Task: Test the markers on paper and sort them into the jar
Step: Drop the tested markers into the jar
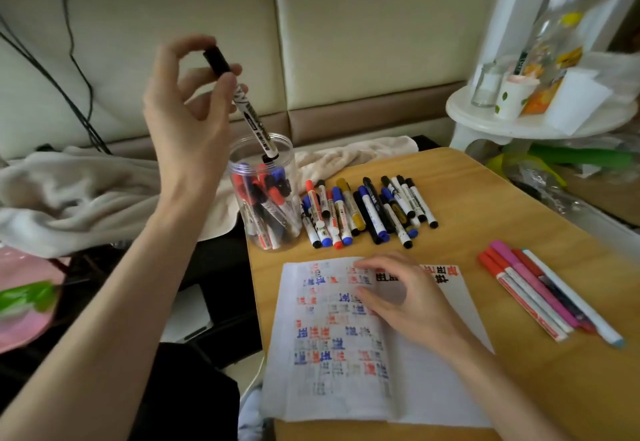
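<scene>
My left hand is raised above the clear plastic jar and pinches a black-capped white marker near its top; the marker's lower end dips into the jar's mouth. Several red, blue and black markers stand inside the jar. A pile of loose markers lies on the wooden table right of the jar. My right hand rests with curved fingers on the white paper, which is covered with red, blue and black test marks. It holds nothing.
A separate group of red, pink and white pens lies at the table's right. A beige towel is draped behind and left of the jar. A white round stand with a cup and packets is at the back right.
</scene>
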Available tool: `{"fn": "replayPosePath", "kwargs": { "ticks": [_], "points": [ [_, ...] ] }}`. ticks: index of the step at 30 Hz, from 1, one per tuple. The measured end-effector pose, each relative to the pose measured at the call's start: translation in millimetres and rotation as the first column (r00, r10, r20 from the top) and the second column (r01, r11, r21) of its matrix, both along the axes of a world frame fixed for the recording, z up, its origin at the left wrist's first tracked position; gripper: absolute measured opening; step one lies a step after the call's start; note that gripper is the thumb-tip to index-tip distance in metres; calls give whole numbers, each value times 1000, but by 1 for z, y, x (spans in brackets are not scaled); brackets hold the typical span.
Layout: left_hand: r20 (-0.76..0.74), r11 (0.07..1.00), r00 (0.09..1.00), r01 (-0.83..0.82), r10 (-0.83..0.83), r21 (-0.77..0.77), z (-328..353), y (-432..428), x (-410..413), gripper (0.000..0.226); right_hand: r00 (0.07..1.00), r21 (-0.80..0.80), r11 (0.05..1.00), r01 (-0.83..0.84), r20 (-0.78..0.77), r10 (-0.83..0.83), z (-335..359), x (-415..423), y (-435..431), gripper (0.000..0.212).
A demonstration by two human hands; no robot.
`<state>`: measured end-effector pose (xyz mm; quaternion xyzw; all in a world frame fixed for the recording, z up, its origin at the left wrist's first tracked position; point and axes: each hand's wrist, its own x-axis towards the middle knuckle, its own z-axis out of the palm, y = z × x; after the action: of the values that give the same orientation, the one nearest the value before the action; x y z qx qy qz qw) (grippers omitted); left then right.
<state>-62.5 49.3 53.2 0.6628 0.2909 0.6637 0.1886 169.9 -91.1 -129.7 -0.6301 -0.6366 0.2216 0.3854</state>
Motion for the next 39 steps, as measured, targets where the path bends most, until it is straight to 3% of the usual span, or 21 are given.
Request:
{"fn": "replayPosePath", "kwargs": {
  "ticks": [5,11,17,20,26,31,33,39],
  "points": [
    [-58,992,998,-16,9,-121,-24,12,5,32,1000,-5,1000,-11,-2,11,-2,0,4,33],
    [-9,992,997,-72,71,-101,-27,16,9,32,1000,3,1000,-4,-15,4,-5,0,4,33],
    [-117,983,985,-141,127,-120,-40,22,13,29,1000,13,1000,-6,-19,6,-5,0,4,33],
    [-344,963,909,-265,236,-41,-52,22,14,25,1000,23,1000,-7,-12,7,-5,0,5,32],
    [-442,952,859,-305,259,-34,-60,24,13,22,1000,23,1000,-3,-10,3,-7,0,5,31],
    [-644,936,693,-336,323,108,-70,25,9,53,1000,18,1000,-9,-12,9,-6,0,5,30],
    [-706,941,635,-306,315,145,-73,27,5,53,1000,21,1000,-9,-15,9,-6,0,5,30],
    [-647,968,722,-225,245,116,-79,23,5,37,1000,19,1000,-11,-19,11,-6,1,5,30]
  ]
}}
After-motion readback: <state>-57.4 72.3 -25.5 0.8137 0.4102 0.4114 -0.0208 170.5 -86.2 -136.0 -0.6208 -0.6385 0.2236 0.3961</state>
